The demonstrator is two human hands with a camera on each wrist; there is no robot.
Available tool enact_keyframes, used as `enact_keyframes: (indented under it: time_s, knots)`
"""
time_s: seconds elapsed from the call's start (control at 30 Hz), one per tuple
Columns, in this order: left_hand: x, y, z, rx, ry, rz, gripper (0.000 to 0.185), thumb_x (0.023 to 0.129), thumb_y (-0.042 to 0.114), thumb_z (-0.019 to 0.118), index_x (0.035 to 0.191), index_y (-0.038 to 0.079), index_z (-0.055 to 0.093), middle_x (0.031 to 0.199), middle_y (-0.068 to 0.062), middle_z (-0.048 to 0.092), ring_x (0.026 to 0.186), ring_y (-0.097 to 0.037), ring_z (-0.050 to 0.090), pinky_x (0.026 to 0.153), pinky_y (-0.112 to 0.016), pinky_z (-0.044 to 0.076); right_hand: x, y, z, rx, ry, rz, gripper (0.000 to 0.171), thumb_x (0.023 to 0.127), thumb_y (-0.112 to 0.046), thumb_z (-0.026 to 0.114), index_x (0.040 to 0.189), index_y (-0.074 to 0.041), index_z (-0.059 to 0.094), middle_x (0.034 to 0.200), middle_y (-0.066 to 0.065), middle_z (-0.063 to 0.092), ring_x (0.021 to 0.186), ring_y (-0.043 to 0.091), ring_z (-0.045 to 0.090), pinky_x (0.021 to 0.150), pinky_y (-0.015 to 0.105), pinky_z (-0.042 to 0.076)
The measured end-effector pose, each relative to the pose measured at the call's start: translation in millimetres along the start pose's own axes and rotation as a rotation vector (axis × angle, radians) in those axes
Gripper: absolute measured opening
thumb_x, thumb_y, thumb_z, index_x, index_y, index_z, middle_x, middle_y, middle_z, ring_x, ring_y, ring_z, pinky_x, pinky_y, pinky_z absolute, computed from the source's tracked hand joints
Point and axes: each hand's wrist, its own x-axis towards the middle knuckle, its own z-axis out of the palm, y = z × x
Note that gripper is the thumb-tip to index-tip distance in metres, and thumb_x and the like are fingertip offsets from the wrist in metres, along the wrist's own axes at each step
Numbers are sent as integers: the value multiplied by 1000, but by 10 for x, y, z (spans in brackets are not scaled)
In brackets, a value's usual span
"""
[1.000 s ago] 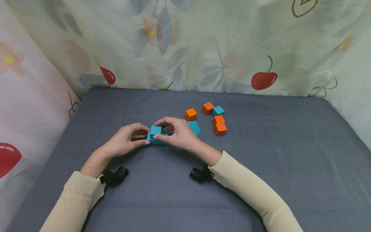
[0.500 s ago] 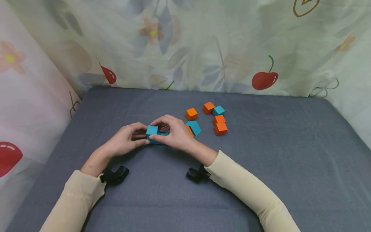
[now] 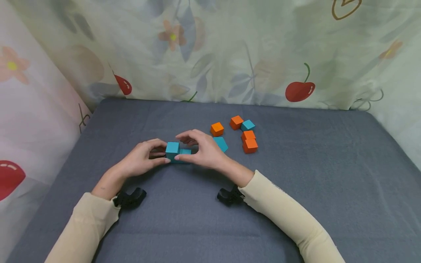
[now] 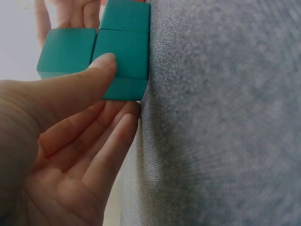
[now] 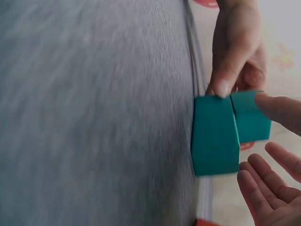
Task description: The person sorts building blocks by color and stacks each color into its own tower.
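Observation:
Two blue cubes stand side by side on the table, and a blue cube (image 3: 172, 147) rests on top of the left one. My left hand (image 3: 143, 157) grips the left lower cube (image 4: 122, 54), thumb on its near face, other fingers bent round behind. Beyond it in the left wrist view is the other lower cube (image 4: 126, 16), which shows in the head view as a blue top (image 3: 185, 151) beside the upper cube. My right hand (image 3: 208, 151) is parted round the right side of the stack; its thumb overlaps the upper cube (image 5: 254, 125) in the right wrist view, and its fingers stand off.
Behind my right hand lies a partly hidden blue block (image 3: 221, 143). Farther back are an orange cube (image 3: 217, 129), another orange cube (image 3: 236, 122) beside a blue one (image 3: 248, 125), and two orange cubes (image 3: 250, 145) close together. A patterned curtain (image 3: 230, 54) hangs behind the grey table.
My right hand has moved the upper blue cube left onto the left lower cube, then let go and drawn back a little to the right. The left hand has stayed in place.

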Motion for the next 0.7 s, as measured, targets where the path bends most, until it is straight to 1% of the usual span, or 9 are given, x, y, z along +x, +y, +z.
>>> enact_keyframes:
  time_s: [0.17, 0.23, 0.4, 0.53, 0.6, 0.7]
  knots:
    - [2, -10, 1, 4, 2, -2, 31, 90, 7, 66, 118, -2, 58, 118, -19, 58, 116, -35, 59, 98, -42, 51, -62, 63, -116, -5, 22, 9, 53, 82, -22, 78, 128, -5, 58, 122, 12, 59, 112, 24, 57, 97, 29, 49]
    - [5, -14, 2, 6, 2, 0, 31, 90, 7, 67, 119, -2, 58, 118, -19, 58, 116, -35, 59, 98, -43, 51, -87, 88, -151, 2, 40, 20, 53, 81, -22, 78, 128, -5, 58, 122, 11, 59, 112, 24, 57, 99, 31, 49]
    - [3, -22, 5, 12, 5, -2, 33, 90, 8, 67, 120, -2, 58, 120, -19, 58, 117, -35, 58, 99, -43, 51, -137, 141, -225, 6, 89, 50, 52, 81, -23, 79, 126, -7, 60, 122, 7, 60, 112, 20, 58, 99, 30, 49]
    - [3, -23, 6, 11, 4, -2, 34, 90, 8, 67, 120, -2, 58, 121, -19, 57, 117, -36, 58, 99, -43, 51, -178, 177, -299, 8, 119, 59, 50, 81, -22, 79, 125, -6, 61, 123, 8, 61, 112, 22, 58, 99, 31, 49]
    - [1, -23, 4, 11, 2, -1, 34, 89, 8, 68, 121, -2, 58, 121, -19, 57, 117, -36, 58, 98, -43, 51, -196, 191, -337, 14, 129, 60, 48, 81, -21, 78, 124, -6, 61, 123, 9, 61, 113, 24, 57, 100, 34, 48]
    - [-3, -18, 1, 16, 2, -3, 34, 90, 9, 68, 121, -2, 58, 122, -19, 57, 118, -36, 58, 98, -43, 51, -220, 206, -394, 14, 138, 79, 46, 83, -21, 77, 123, -8, 62, 122, 7, 60, 115, 26, 56, 102, 37, 47]
